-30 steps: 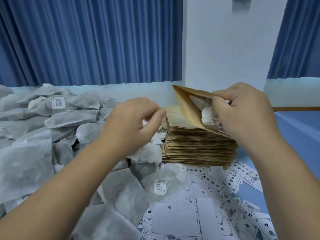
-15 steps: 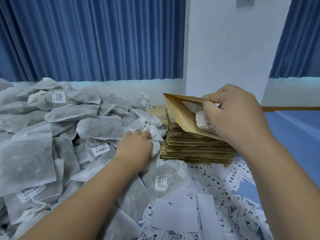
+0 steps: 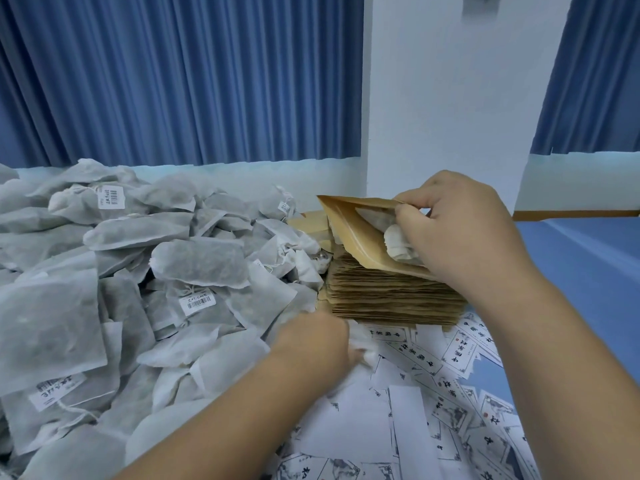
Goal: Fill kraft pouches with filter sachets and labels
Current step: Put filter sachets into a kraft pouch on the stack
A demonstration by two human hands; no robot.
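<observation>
Backdrop: blue curtains [image 3: 173, 81].
Counter [image 3: 571, 258]: sachet heap [image 3: 138, 254] left, labels [image 3: 460, 355] in front.
Right hand [image 3: 457, 230]: pinching open pouch [image 3: 360, 233] atop pouch stack [image 3: 391, 296], sachet [image 3: 398, 244] tucked inside.
Left hand [image 3: 311, 341]: blurred, gripping loose sachet [image 3: 363, 348] beside stack.

Of the person only 2 forearms [image 3: 225, 417] and 2 hands are seen — the left hand [image 3: 318, 337] and the right hand [image 3: 460, 233], both bare. The left one looks blurred at the fingers.

The open brown pouch [image 3: 360, 237], a white sachet [image 3: 398, 245] in its mouth, tilts over the pouch stack [image 3: 391, 299]; grey sachets [image 3: 138, 271] are heaped left, printed labels [image 3: 450, 393] nearer.
</observation>
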